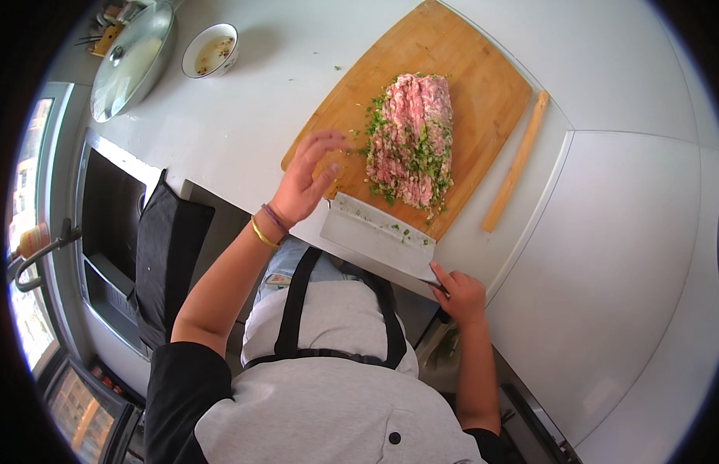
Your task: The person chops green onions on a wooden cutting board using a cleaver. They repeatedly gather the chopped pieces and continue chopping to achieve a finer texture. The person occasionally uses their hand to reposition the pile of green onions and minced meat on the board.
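Note:
My right hand [461, 294] is closed around the handle of a cleaver [377, 229]. The cleaver's broad metal blade lies flat-looking across the near edge of a wooden cutting board [481, 75], with bits of chopped green onion stuck along it. My left hand [307, 177] hovers over the board's left edge, fingers apart and slightly curled, holding nothing. To the right of its fingertips, a thick slab of minced meat [414, 110] sits on the board, with chopped green onion [430, 153] over its near part and along its left side.
A wooden stick [516, 162] lies on the counter right of the board. At the upper left stand a bowl of liquid [210, 51] and a large pan with a glass lid [130, 64]. A sink [107, 203] and a black fabric-like item [168, 255] are at the left.

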Tool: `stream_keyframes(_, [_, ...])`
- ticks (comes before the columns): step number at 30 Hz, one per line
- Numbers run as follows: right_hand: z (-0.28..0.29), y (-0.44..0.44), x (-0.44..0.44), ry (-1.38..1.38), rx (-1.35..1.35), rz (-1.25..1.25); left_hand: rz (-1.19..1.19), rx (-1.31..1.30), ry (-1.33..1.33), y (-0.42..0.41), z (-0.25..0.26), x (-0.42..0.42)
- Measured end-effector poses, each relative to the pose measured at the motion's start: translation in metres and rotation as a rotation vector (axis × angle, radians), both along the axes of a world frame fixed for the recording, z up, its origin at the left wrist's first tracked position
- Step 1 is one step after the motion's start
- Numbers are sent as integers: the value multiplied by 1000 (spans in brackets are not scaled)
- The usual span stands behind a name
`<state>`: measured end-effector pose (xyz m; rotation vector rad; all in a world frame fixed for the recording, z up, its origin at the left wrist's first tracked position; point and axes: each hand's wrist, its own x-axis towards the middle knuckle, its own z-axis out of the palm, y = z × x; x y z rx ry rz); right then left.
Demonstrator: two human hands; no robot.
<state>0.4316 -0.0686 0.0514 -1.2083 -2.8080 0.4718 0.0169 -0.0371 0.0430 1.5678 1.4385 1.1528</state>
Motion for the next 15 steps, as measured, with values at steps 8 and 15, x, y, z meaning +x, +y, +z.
stream_keyframes(8, [-18, 64, 8, 4, 24, 71, -379, 112, 430, -9, 9, 18])
stream_keyframes(15, [-15, 130, -8, 20, 169, 142, -264, 302, 710, -1, -24, 26])
